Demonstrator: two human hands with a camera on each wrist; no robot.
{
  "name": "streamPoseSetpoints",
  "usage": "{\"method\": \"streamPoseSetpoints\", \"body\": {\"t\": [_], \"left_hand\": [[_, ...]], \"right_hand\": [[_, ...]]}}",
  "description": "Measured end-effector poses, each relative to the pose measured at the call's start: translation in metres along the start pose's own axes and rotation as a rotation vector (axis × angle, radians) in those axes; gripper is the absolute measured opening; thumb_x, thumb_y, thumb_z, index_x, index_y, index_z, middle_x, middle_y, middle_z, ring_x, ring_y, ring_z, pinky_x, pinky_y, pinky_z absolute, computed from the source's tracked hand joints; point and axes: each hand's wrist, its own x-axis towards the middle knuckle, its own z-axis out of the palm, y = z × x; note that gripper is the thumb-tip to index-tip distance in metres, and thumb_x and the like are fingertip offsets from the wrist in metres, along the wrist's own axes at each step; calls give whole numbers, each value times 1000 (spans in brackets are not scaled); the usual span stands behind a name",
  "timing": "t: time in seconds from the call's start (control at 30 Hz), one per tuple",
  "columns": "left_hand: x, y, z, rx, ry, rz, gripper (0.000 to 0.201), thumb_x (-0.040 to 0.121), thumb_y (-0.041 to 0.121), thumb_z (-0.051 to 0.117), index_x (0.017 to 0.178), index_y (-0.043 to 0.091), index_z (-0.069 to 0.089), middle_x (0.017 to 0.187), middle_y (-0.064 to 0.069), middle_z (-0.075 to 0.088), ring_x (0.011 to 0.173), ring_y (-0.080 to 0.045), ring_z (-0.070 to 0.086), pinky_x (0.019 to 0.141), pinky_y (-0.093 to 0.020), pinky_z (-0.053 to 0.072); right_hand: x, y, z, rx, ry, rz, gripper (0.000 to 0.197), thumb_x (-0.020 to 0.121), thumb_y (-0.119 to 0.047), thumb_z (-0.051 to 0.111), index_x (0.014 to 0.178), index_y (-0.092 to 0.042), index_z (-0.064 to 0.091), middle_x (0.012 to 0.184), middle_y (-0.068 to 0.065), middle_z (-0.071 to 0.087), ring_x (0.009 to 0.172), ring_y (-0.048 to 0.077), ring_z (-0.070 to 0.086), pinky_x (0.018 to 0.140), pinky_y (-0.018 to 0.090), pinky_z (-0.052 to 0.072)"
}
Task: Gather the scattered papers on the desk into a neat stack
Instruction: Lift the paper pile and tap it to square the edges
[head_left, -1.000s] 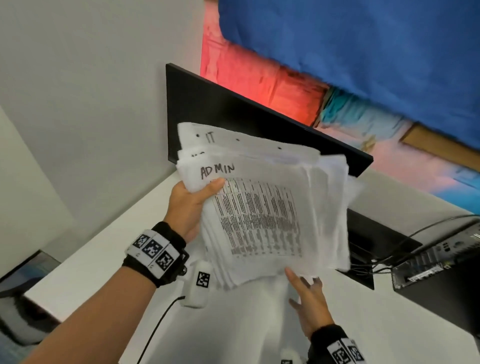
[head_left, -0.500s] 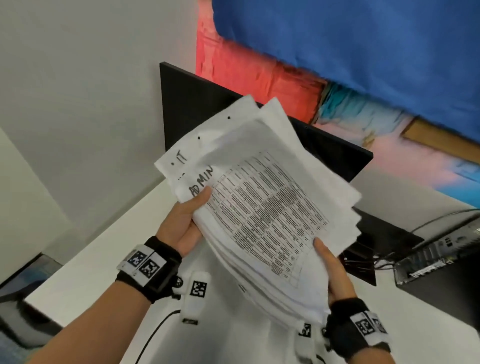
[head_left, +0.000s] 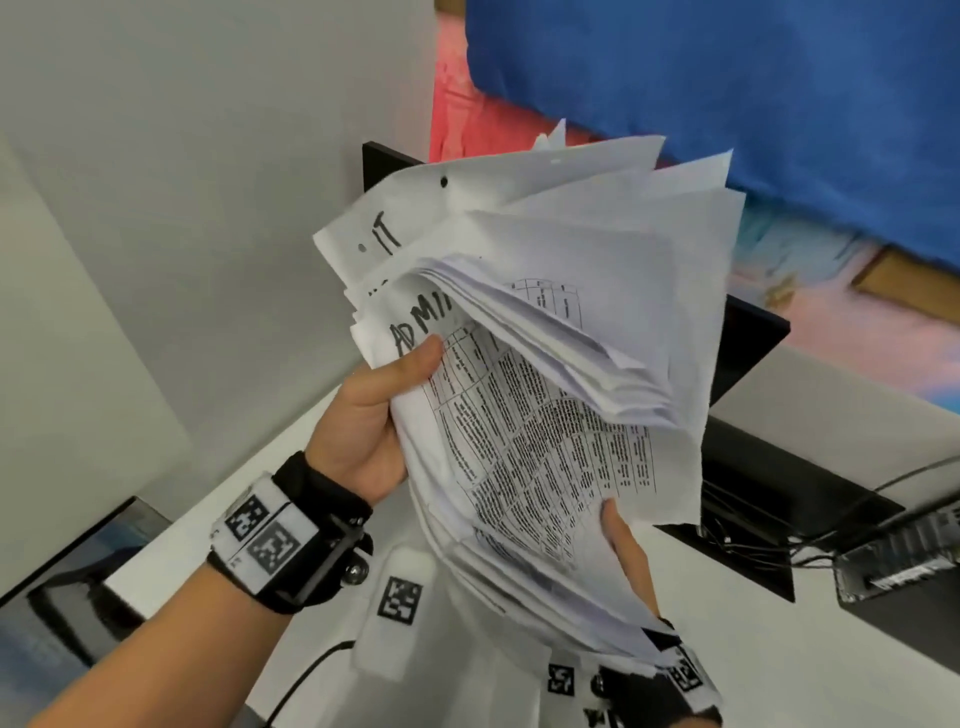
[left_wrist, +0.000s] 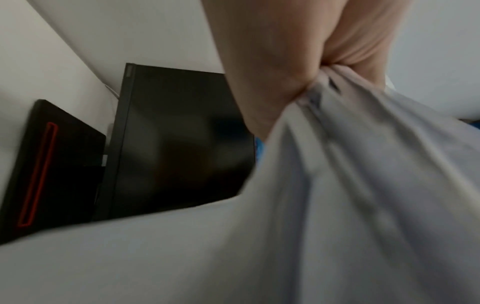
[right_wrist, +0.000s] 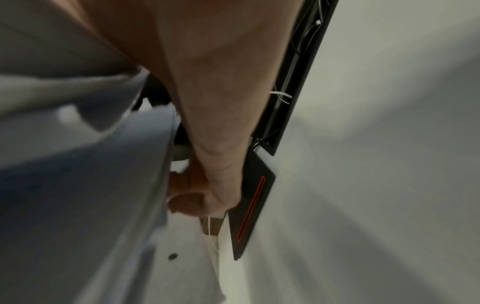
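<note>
Since before, I've tilted the paper stack (head_left: 545, 395) upright, sheets fanning; left hand (head_left: 363, 421) and right hand (head_left: 631, 556) both pinch it above the tabletop (head_left: 779, 665).

Both wrist views are blurred, and the papers (head_left: 545, 395) hide the right hand (head_left: 626, 551) fingers.

Even indoor light, motion-blurred wrist views, wide-angle bending at edges
</note>
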Motion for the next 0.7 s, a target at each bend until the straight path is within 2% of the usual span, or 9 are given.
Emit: {"method": "streamPoseSetpoints", "body": {"t": [0.1, 0.2, 0.27, 0.3, 0.37, 0.4, 0.47, 0.57, 0.7], "left_hand": [[-7, 2, -12, 28, 37, -7, 64, 65, 16, 90, 123, 3, 65, 117, -19, 72, 104, -33, 72, 85, -46, 60], [-20, -6, -14, -11, -20, -36, 52, 68, 16, 88, 116, 5, 73, 115, -16, 75, 104, -30, 73, 85, -44, 60], [-22, -16, -8, -45, -52, -44, 41, 74, 14, 81, 113, 5, 75, 113, -14, 76, 104, -28, 73, 86, -42, 60], [-22, -20, -6, -56, -73, -54, 36, 79, 13, 75, 114, 4, 74, 114, -14, 76, 106, -28, 73, 88, -42, 59], [-17, -25, -4, -81, -137, -85, 32, 91, 9, 62, 121, 1, 70, 119, -15, 73, 112, -28, 70, 95, -43, 55], [-14, -24, -1, -79, -154, -101, 32, 92, 9, 60, 121, 2, 70, 119, -15, 74, 112, -27, 70, 95, -42, 55], [-11, -23, -6, -39, -95, -97, 33, 82, 13, 72, 114, 5, 75, 113, -12, 77, 106, -25, 73, 89, -40, 58], [-4, -17, -26, 45, -10, -80, 50, 70, 16, 85, 118, 5, 72, 118, -17, 73, 107, -30, 72, 90, -45, 58], [1, -2, -66, 332, 162, -66, 81, 62, 13, 91, 134, 1, 57, 137, -25, 59, 121, -38, 63, 99, -53, 51]], "right_hand": [[-15, -10, 5, 8, -55, 40, 65, 93, -40, 64, 144, -2, 53, 138, 22, 64, 126, 34, 64, 107, 51, 46], [-27, -19, 14, -9, -62, 3, 58, 85, -28, 73, 134, 0, 60, 123, 22, 73, 112, 32, 72, 93, 39, 57], [-20, -14, 8, -75, -22, -57, 41, 94, -21, 64, 127, 3, 63, 90, 3, 83, 104, 18, 73, 71, 17, 58], [-17, -12, 2, -115, 9, -78, 58, 87, -29, 75, 132, 5, 60, 83, -6, 82, 112, 17, 68, 72, 14, 55], [-11, -8, -4, -126, 84, -95, 120, 45, -56, 96, 142, 2, 55, 109, 1, 80, 128, 26, 59, 96, 26, 50], [-7, -3, -14, -93, 110, -127, 131, 35, -59, 97, 144, 0, 54, 125, 9, 74, 130, 30, 58, 108, 38, 44], [-16, 0, -10, -91, 82, -133, 121, 47, -56, 95, 147, -3, 51, 143, 20, 61, 130, 36, 58, 115, 51, 37], [-27, -11, -11, 8, -12, -60, 67, 85, -35, 75, 141, -2, 56, 129, 22, 70, 114, 34, 71, 96, 45, 54], [-37, -39, -19, -39, 50, -191, 83, 74, -22, 85, 146, -2, 50, 139, 23, 63, 126, 34, 64, 94, 43, 57]]}}
